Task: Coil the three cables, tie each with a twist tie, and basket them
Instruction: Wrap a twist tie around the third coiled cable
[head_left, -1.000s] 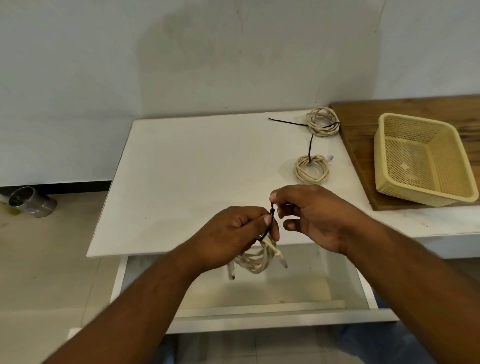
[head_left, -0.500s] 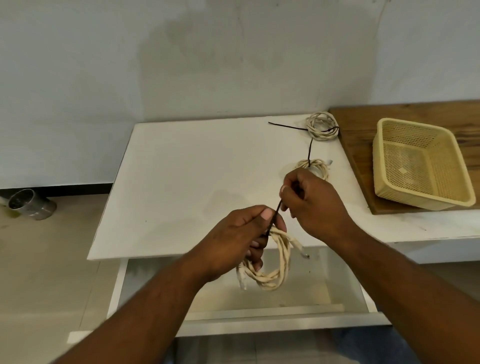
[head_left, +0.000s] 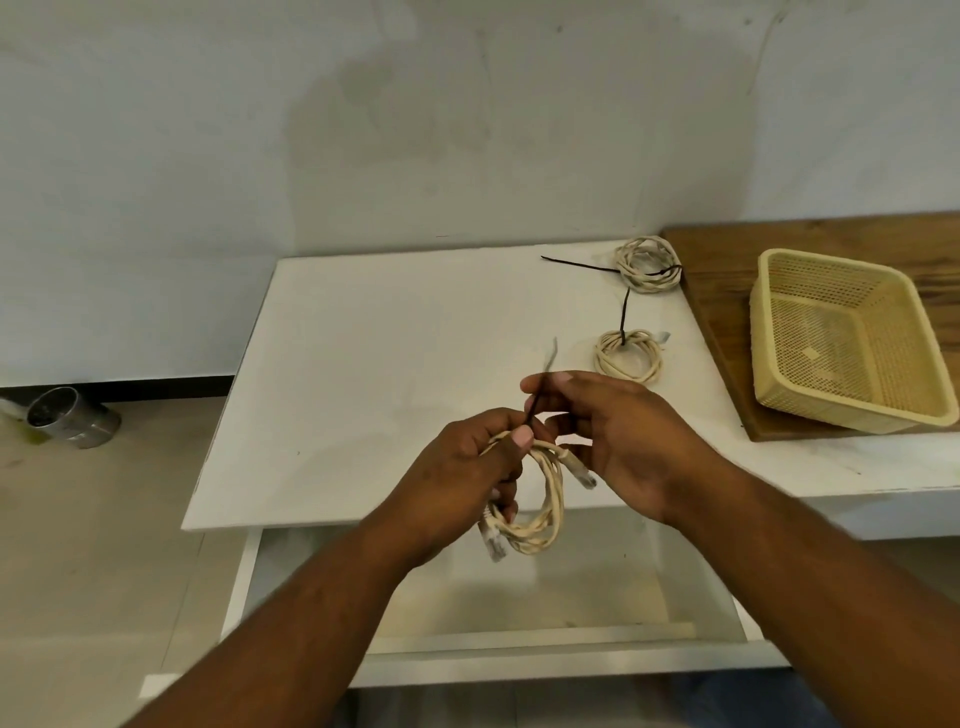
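Note:
My left hand (head_left: 470, 467) grips a coiled cream cable (head_left: 548, 512) over the table's front edge; its loops and a plug hang below the fingers. My right hand (head_left: 618, 436) pinches the black twist tie (head_left: 535, 402) that runs from the coil up past the fingertips. Two more cream coils lie on the white table: a near coil (head_left: 628, 356) and a far coil (head_left: 648, 263), each with a black tie around it and a long tail sticking out. The yellow mesh basket (head_left: 779, 322) stands at the right with no cable in it.
The basket rests on a brown wooden board (head_left: 727, 249) at the table's right. The white table (head_left: 395, 364) backs onto a wall. An open white drawer (head_left: 519, 649) sticks out below my hands. A metal can (head_left: 67, 423) lies on the floor at left.
My right hand has drawn the tie's tail upward and away from the coil, then shifted right. The coil hangs lower and more open from my left hand.

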